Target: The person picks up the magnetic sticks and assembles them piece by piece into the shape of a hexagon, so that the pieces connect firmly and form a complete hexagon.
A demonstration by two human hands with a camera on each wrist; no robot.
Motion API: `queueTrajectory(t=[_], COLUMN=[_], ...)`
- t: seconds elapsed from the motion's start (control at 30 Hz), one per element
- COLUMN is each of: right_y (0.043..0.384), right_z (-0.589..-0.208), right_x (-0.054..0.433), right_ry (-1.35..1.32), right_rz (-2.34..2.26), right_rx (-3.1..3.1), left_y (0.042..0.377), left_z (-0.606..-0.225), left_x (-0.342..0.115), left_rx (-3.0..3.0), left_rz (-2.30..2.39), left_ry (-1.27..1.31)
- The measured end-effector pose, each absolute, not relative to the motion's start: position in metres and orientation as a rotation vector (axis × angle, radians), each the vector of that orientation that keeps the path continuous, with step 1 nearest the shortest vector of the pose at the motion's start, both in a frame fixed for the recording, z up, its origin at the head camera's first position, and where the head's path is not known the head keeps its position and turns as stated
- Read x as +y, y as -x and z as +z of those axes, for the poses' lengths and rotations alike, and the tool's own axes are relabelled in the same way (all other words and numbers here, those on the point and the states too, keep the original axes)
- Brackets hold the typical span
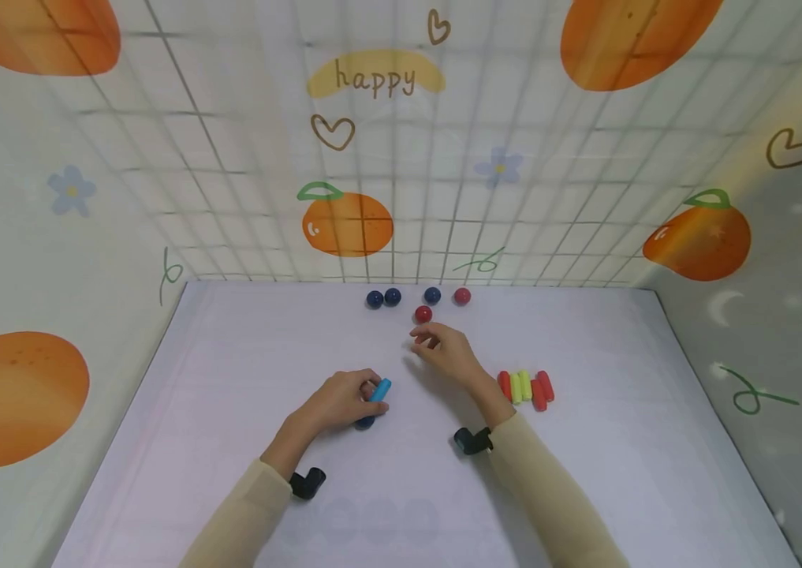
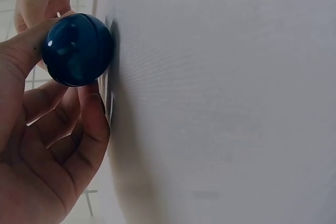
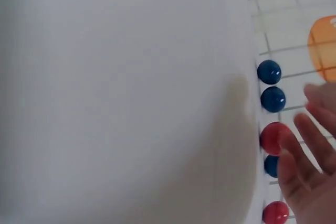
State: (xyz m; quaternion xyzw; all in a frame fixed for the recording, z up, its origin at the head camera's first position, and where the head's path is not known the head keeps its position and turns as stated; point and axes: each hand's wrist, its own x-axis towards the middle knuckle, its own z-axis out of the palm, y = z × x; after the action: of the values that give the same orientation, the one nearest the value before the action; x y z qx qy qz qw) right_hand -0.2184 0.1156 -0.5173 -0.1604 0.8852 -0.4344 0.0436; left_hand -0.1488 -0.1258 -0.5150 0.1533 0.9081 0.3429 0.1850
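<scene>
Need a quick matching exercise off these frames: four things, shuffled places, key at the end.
1. Right hand
2. Light blue stick
3. Yellow-green sticks
4. Adjacent dark blue balls

A. Between red sticks
B. Near the table's far edge
C. Just in front of a red ball
D. At the left hand's fingers

Pairs: 1-C, 2-D, 3-A, 4-B

1. The light-blue stick (image 1: 380, 390), short with rounded ends, is held between the left hand's (image 1: 340, 398) thumb and fingers. It slants, its far end free of the grip, its near end hidden.
2. The dark blue ball (image 2: 77, 50), glossy with a fine seam line, is at the stick's near end, partly hidden under the left hand from above.
3. The red ball (image 1: 423, 314), glossy and round, lies on the counter (image 1: 266, 339) just beyond the right hand's (image 1: 446, 353) fingertips.
</scene>
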Motion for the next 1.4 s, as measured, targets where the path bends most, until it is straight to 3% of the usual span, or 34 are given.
queueTrajectory(t=[0.47,1.1,1.4], right_y=[0.252,0.256,0.233], right_z=[-0.533,-0.540,-0.529], right_x=[0.118,0.114,0.114], right_ry=[0.052,0.060,0.118], right_rz=[-1.595,-1.514,-1.549], right_rx=[2.699,2.691,2.647], left_y=[0.144,0.146,0.148], left_z=[-0.521,-0.525,-0.521], left_x=[-0.127,-0.126,-0.129], left_rx=[2.541,2.481,2.490], left_rz=[1.064,1.101,1.096], left_ry=[-0.443,-0.429,-0.382])
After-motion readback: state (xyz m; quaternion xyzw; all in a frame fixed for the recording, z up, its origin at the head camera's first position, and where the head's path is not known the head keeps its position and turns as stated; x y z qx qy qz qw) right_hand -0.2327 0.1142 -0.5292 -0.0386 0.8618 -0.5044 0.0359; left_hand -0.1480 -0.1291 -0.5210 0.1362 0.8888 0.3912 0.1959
